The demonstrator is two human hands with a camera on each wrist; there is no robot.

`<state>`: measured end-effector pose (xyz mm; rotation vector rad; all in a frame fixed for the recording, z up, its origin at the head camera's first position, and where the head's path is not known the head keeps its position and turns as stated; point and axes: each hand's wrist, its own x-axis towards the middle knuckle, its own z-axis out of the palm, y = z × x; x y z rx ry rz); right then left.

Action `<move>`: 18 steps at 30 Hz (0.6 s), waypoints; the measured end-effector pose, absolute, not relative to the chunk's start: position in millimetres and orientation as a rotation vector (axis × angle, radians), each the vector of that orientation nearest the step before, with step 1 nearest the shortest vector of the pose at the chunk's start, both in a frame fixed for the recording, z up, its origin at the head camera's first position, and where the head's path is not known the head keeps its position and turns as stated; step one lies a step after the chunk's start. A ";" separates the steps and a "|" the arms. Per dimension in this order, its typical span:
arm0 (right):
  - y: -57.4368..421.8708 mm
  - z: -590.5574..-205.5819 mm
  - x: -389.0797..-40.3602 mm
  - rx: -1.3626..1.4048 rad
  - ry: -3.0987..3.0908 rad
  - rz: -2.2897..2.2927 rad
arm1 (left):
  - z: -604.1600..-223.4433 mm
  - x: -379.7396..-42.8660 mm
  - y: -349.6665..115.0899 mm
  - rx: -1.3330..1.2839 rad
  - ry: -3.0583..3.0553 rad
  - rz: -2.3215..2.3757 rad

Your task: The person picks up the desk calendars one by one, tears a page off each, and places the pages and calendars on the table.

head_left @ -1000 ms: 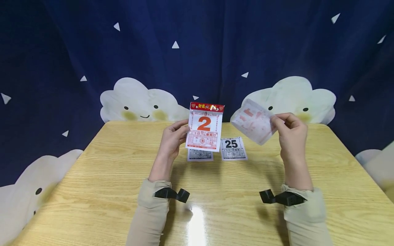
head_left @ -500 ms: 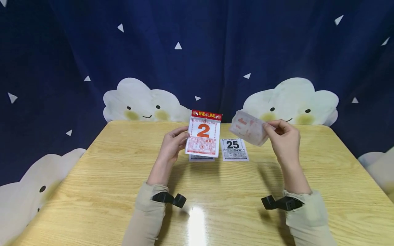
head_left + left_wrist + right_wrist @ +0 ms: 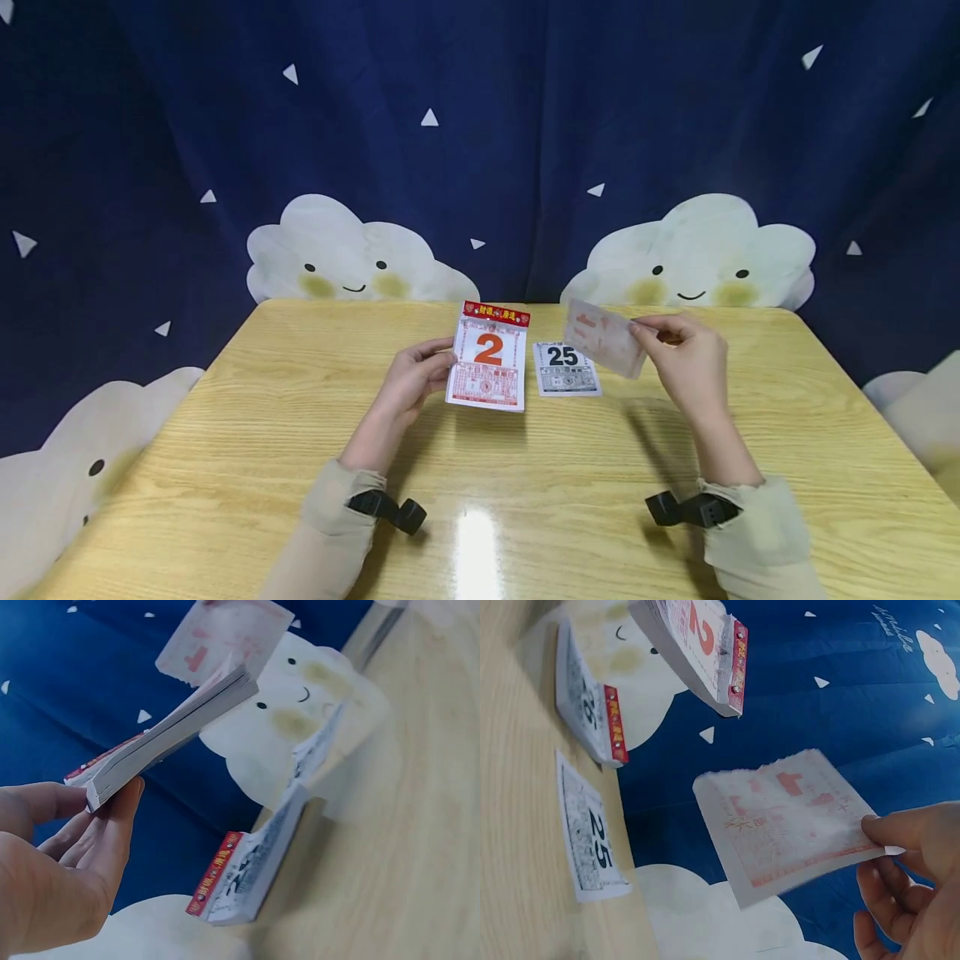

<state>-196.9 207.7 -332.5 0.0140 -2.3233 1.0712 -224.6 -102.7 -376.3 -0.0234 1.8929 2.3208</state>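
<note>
My left hand (image 3: 408, 379) grips the left edge of a thick tear-off calendar (image 3: 489, 367), thumb on one face and fingers behind. It has a red header and a large orange 2 on its top page, and is held above the table. A torn-off calendar page (image 3: 600, 340), its back showing faint red print, is pinched between thumb and fingers of my right hand (image 3: 690, 358). Below it lies a loose page marked 25 (image 3: 564, 379) in black. A second tear-off calendar (image 3: 589, 709) lies beside that page in the right wrist view; the held calendar hides it in the head view.
The wooden table (image 3: 247, 467) ends at a dark blue curtain (image 3: 420, 167) with smiling white clouds and small triangles. Black camera straps (image 3: 382, 507) sit over both sleeves.
Both hands have come down toward the table with the calendar and the torn page. The calendar now covers the one lying behind it, and the torn page overlaps the 25 page.
</note>
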 end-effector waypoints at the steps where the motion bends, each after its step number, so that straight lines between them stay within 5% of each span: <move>1: 207.7 -333.5 -196.4 0.015 -2.333 1.048 | -377.8 -223.6 -103.3 -0.016 1.892 2.311; 18: 205.8 -346.2 -185.5 0.144 -2.469 0.729 | -398.7 -207.7 -109.6 0.082 1.914 2.149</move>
